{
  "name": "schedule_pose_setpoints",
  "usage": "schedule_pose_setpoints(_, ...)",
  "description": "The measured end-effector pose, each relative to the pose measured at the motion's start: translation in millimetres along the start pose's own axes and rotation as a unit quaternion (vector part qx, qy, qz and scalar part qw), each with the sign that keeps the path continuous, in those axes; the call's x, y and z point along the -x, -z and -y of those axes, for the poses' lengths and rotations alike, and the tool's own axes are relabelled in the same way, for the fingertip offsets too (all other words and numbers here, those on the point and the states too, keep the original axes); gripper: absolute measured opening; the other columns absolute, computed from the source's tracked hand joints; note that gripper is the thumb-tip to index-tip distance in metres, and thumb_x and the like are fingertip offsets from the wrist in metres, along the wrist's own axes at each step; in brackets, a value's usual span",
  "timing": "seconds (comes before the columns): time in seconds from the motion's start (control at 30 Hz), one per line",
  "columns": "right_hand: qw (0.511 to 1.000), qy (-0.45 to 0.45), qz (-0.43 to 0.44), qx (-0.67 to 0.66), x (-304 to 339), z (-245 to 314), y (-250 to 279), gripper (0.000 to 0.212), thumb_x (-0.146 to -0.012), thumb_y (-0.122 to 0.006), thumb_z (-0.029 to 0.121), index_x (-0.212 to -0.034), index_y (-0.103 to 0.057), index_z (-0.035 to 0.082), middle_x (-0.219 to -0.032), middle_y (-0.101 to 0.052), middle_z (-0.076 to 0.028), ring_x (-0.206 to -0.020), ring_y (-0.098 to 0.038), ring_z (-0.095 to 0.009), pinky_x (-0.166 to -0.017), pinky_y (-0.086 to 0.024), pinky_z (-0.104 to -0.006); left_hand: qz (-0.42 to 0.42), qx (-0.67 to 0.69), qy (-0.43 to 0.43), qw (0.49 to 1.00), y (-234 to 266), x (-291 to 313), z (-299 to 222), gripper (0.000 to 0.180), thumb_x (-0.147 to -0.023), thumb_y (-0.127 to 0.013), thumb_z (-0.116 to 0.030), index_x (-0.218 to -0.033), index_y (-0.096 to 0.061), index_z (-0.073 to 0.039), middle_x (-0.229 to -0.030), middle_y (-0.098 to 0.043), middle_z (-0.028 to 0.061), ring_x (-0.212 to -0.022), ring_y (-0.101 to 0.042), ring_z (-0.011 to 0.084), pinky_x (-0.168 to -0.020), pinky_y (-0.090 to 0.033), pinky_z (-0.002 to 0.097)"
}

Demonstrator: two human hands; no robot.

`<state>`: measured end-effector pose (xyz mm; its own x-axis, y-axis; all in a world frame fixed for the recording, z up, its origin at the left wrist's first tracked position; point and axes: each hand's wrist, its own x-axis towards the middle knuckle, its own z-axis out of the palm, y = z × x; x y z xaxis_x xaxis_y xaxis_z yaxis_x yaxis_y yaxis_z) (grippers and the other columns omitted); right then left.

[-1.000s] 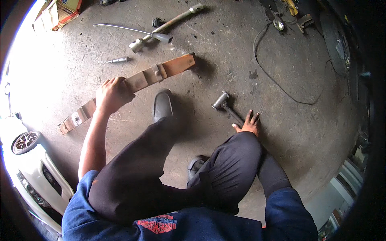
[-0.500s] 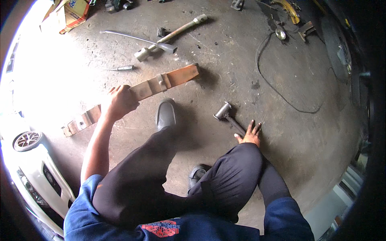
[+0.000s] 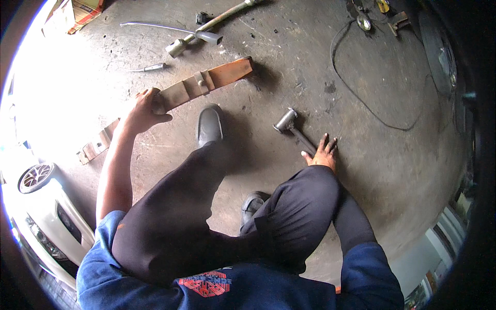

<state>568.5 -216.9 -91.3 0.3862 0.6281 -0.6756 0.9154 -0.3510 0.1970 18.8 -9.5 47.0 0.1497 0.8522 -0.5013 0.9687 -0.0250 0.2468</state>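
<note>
A long leaf spring lies slantwise on the floor at left of centre, rusty orange at its far right end and greyish elsewhere, with a clamp band around it. My left hand is closed over its middle, fingers curled over the far edge and thumb sticking out along the near side. Part of the spring is hidden under that hand. A hammer with a thick metal head rests on the floor right of centre. Beyond my right knee, my right hand lies with fingers spread beside the end of its dark handle; the palm's contact is hidden.
Farther off lie a long pry bar, a metal socket tool and a small screwdriver. A black cable curves across the right side. My shoe stands close to the spring. A white car is at lower left.
The view has shifted, so the floor things sit higher in the picture. My left hand has slid slightly left along the spring, its thumb now farther out. The hammer has not visibly moved.
</note>
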Motion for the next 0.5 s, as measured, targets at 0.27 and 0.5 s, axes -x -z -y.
schedule_pose_setpoints(0.27, 0.999, 0.020, -0.039, 0.006, 2.7, -2.0, -1.6, 0.126, -0.084, -0.074, 0.068, -0.169, -0.001, 0.011, -0.171, -0.006, -0.034, -0.156, -0.022, -0.052, -0.121, -0.039, -0.0534, 0.026, 0.006, -0.032, 0.999, -4.0, -14.3, -1.6, 0.073, -0.068, -0.093, -0.025, -0.129, -0.059, -0.005, -0.119, -0.066, 0.0200, -0.120, -0.060, 0.0397, -0.103, -0.050, 0.0479)
schedule_pose_setpoints(0.5, 0.999, 0.019, -0.039, -0.021, 6.9, -0.3, 2.3, 0.128, -0.082, -0.076, 0.068, -0.169, -0.001, 0.012, -0.171, -0.006, -0.034, -0.157, -0.020, -0.052, -0.121, -0.040, -0.0521, 0.035, 0.044, -0.057, 0.997, -3.7, -18.2, 8.4, 0.071, -0.068, -0.091, -0.022, -0.130, -0.060, -0.004, -0.113, -0.068, 0.0215, -0.110, -0.067, 0.0405, -0.094, -0.055, 0.0465)
